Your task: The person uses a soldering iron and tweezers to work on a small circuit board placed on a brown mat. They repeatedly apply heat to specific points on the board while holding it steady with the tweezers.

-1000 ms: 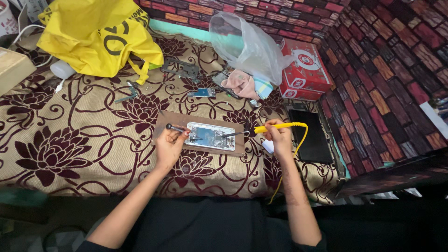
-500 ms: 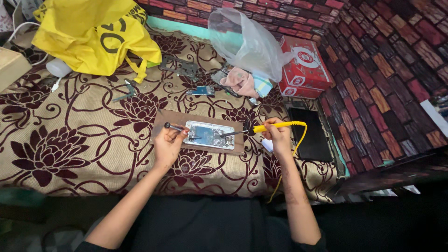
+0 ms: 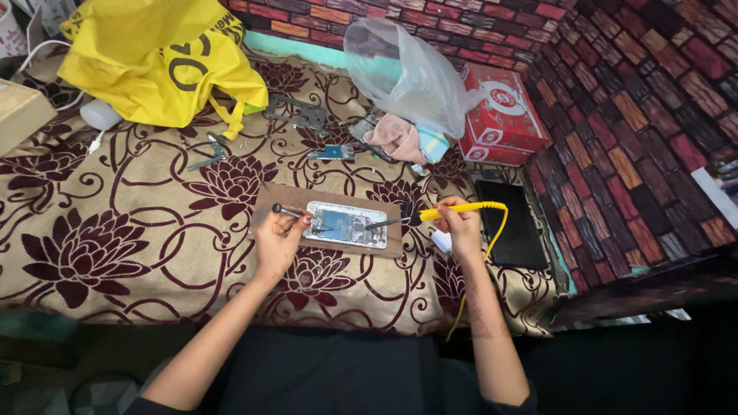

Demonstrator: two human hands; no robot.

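A yellow bag point(image 3: 157, 58) lay at the far left of the flowered cloth point(image 3: 115, 230). The left hand point(image 3: 278, 240) pinched a slim metal tool point(image 3: 288, 210), probably tweezers, over the opened phone point(image 3: 346, 225), which rested on a brown board point(image 3: 265, 201) between both hands. The right hand point(image 3: 459, 225) was closed around a yellow soldering iron point(image 3: 453, 208), its tip touching the phone's right end. Lingering heat there could have lifted a pad, and the trailing cord might have snagged.
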